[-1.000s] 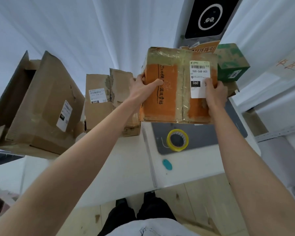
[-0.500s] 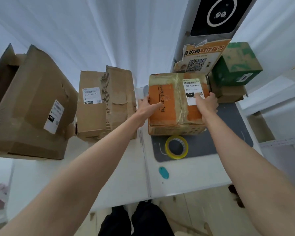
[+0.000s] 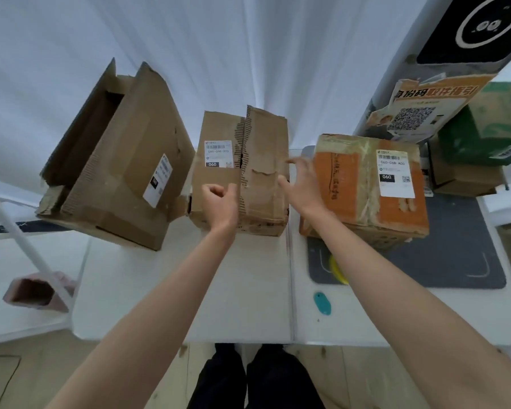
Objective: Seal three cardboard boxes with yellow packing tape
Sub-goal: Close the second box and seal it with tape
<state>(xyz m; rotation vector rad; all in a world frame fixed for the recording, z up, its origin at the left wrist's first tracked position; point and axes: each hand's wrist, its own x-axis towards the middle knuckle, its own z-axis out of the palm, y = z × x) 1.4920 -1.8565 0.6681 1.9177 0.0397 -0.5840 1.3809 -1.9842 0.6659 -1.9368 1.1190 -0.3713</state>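
Three boxes stand along the back of the white table [image 3: 242,290]. A large brown box [image 3: 115,172] lies tilted at the left with its end open. In the middle is a smaller brown box [image 3: 263,160] with a torn top seam. An orange box [image 3: 345,184] with old tape and a white label rests on the grey mat [image 3: 443,261] at the right. My left hand [image 3: 219,202] hovers over the middle box's left flap, fingers curled, nothing visible in it. My right hand [image 3: 303,184] is spread open at that box's right edge. My right forearm hides most of the yellow tape roll [image 3: 337,271].
A small teal object [image 3: 322,303] lies near the table's front. At the back right stand a green box [image 3: 490,134] on a low brown box, an orange QR-code poster [image 3: 416,113] and a black device. A pink box [image 3: 36,292] sits on the floor at the left.
Both hands set the orange box down on the mat, let go of it and moved left to the middle brown box. The view shifted left too.
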